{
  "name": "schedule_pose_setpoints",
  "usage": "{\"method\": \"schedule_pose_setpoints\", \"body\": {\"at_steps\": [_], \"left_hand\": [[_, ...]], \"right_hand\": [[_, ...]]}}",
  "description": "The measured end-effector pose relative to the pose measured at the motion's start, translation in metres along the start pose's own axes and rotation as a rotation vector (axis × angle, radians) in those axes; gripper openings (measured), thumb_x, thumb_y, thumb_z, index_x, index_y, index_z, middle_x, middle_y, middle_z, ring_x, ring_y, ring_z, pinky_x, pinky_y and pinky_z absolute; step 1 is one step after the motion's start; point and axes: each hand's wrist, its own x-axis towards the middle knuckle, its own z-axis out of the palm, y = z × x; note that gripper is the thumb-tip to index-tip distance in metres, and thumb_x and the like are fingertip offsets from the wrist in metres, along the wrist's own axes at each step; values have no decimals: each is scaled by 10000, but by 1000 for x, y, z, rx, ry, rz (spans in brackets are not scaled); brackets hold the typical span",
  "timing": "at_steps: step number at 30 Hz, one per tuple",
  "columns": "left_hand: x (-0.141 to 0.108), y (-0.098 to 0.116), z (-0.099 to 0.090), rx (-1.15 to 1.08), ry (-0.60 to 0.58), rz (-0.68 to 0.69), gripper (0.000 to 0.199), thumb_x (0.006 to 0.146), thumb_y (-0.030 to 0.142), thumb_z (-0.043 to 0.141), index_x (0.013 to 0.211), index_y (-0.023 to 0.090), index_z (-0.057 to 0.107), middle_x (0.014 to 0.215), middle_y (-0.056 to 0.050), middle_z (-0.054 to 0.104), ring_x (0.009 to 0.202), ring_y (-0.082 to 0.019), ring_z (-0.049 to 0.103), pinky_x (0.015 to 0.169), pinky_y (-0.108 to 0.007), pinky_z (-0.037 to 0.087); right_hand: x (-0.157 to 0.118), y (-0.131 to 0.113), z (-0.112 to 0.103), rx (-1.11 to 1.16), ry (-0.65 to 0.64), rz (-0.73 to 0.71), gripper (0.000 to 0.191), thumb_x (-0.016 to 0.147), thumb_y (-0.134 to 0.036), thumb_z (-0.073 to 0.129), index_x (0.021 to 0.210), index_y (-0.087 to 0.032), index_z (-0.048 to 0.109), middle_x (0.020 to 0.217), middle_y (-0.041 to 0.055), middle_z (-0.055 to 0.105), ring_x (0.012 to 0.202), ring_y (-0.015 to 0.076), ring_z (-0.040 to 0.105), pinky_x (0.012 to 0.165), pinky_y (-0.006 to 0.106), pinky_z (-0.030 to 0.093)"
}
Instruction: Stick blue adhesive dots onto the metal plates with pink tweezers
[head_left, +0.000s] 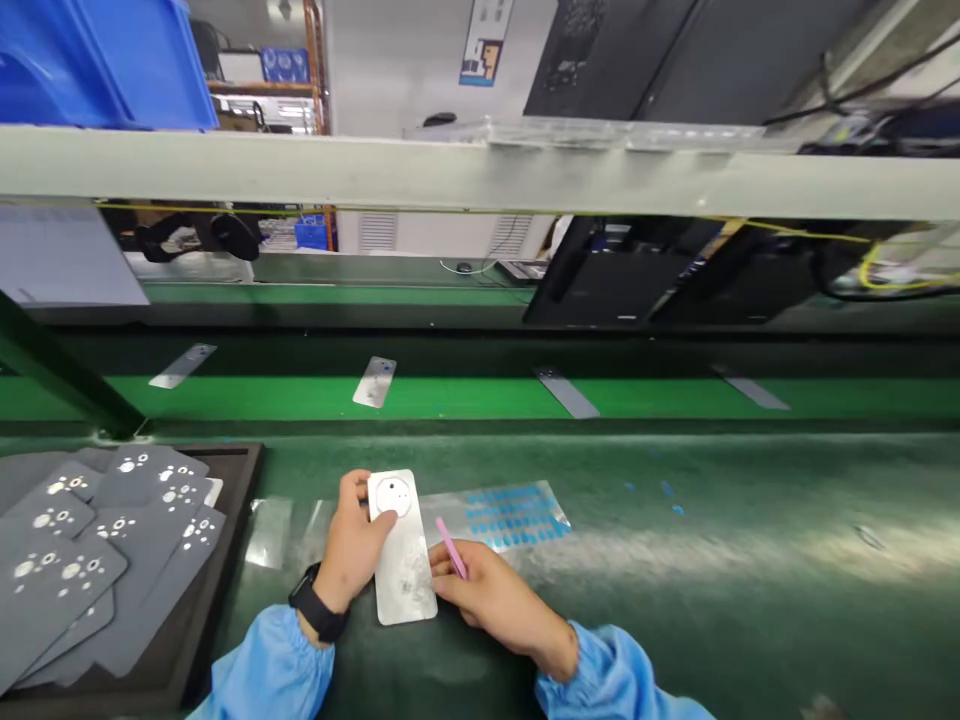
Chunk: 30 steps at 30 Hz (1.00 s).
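Note:
A pale phone back panel [405, 570] with a round camera area near its top stands tilted in my left hand [354, 545], the thumb on its face and the fingers behind its left edge. My right hand [487, 595] is at the panel's right edge, closed around a pair of pink tweezers [451, 550] that points up and left. Behind the hands, a clear sheet with rows of small blue stickers [517, 515] lies flat on the green table [720, 600]. Whether the right fingertips also grip the panel, I cannot tell.
At left, a dark tray [217, 570] holds a pile of grey phone back panels [142, 540]. Several more panels, one near the middle [375, 382], lie along a green belt [465, 398] beyond the table. A pale shelf beam [450, 170] crosses above; a green post [67, 370] slants at left.

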Motion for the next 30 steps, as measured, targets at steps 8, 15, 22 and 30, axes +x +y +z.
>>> {"method": "schedule_pose_setpoints", "body": {"at_steps": [8, 15, 22, 30], "left_hand": [[-16, 0, 36, 427, -162, 101, 630, 723, 89, 527, 1339, 149, 414, 1362, -129, 494, 1273, -236, 450, 1085, -369, 309], [-20, 4, 34, 797, -201, 138, 572, 741, 170, 596, 1303, 137, 492, 1284, -136, 494, 1200, -248, 471, 1062, -349, 323], [-20, 4, 33, 913, -286, 227, 490, 657, 223, 728, 1133, 229, 612, 1373, -86, 493, 1246, -335, 367, 992, -501, 340], [-20, 6, 34, 930, -314, 289, 370, 678, 275, 754, 1038, 248, 672, 1303, -58, 574, 1167, -331, 411, 930, -490, 348]], "right_hand": [[-12, -34, -97, 83, 340, -211, 280, 602, -426, 708, 635, -151, 663, 600, 4, 577, 526, 98, 481, 489, 228, 393], [33, -31, -85, -127, 153, -101, 299, 716, -430, 669, 637, -159, 572, 554, 4, 612, 468, 98, 543, 469, 224, 461], [45, -26, -81, -109, 134, -90, 173, 743, -285, 680, 705, -155, 571, 641, 23, 673, 551, 110, 628, 504, 206, 518], [48, -19, -70, -109, 213, -62, 108, 801, -168, 596, 705, -167, 547, 588, 4, 657, 516, 111, 640, 513, 207, 530]]}}
